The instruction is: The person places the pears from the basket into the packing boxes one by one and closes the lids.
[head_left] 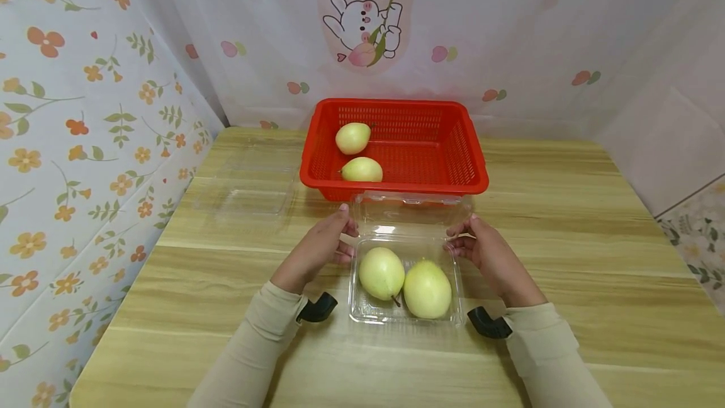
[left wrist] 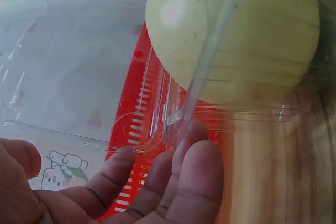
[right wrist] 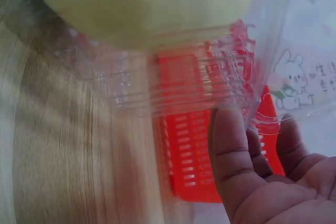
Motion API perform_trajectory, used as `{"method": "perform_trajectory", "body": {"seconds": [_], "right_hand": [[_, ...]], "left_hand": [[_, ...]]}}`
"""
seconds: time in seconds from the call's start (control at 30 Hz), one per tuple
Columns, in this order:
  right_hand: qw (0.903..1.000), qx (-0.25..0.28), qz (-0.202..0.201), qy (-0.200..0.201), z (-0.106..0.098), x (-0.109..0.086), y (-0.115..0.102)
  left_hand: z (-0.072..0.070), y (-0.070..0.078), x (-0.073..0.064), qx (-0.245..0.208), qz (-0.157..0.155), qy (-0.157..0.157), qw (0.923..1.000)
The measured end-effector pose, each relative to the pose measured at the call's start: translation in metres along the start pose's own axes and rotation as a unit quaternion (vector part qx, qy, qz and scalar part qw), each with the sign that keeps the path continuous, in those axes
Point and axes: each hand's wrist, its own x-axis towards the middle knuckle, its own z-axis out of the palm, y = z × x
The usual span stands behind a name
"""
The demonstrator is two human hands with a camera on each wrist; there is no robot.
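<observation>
A clear plastic clamshell box (head_left: 362, 318) stands with its lid (head_left: 404, 214) raised at the back, overlapping the front of the red basket in the head view. Two pale yellow pears (head_left: 382, 274) lie side by side in its base. My left hand (head_left: 320, 245) is at the box's back left corner, fingertips touching the plastic by the hinge and thumb apart from the lid. At the opposite back corner, my right hand (head_left: 489, 254) touches the hinge area with extended fingers. One pear (left wrist: 231, 35) looms large through the plastic in the left wrist view.
Behind the box, a red plastic basket (head_left: 478, 165) holds two more pears (head_left: 362, 170) on its left side. Another clear plastic box (head_left: 255, 200) lies open on the wooden table (head_left: 566, 238), left of the basket. A printed curtain (head_left: 510, 30) hangs along the back.
</observation>
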Motion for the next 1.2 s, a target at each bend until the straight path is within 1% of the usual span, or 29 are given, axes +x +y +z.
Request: {"method": "perform_trajectory", "body": {"seconds": [0.17,0.33,0.43,0.57,0.7,0.83,0.93,1.03,1.2], "right_hand": [[0.9999,0.008,0.005,-0.003,0.0003,0.0036,0.0022],[0.9996,0.024,0.004,-0.011,-0.0005,0.0070,0.0046],[0.9996,0.023,0.007,-0.015,-0.0014,0.0080,0.0060],[0.9997,0.000,0.020,-0.010,-0.0022,0.0089,0.0062],[0.9989,-0.027,0.038,0.009,-0.0021,0.0096,0.0042],[0.9974,-0.040,0.055,0.025,-0.0017,0.0095,0.0021],[0.9966,-0.041,0.064,0.031,-0.0012,0.0098,0.0026],[0.9969,-0.040,0.059,0.034,-0.0010,0.0103,0.0049],[0.9977,-0.044,0.039,0.033,-0.0014,0.0102,0.0062]], "left_hand": [[-0.0003,-0.0021,0.0006,-0.009,0.005,0.006,0.9999],[-0.0012,-0.0027,0.0020,-0.015,-0.001,0.012,0.9998],[-0.0017,-0.0029,0.0034,-0.018,-0.003,0.014,0.9997],[-0.0017,-0.0034,0.0046,-0.025,0.004,0.016,0.9996],[-0.0013,-0.0033,0.0047,-0.039,0.017,0.015,0.9990],[-0.0013,-0.0033,0.0049,-0.048,0.026,0.014,0.9984],[-0.0020,-0.0039,0.0050,-0.043,0.029,0.012,0.9986],[-0.0033,-0.0043,0.0042,-0.036,0.035,0.008,0.9987],[-0.0071,-0.0043,0.0022,-0.015,0.047,0.000,0.9988]]}}
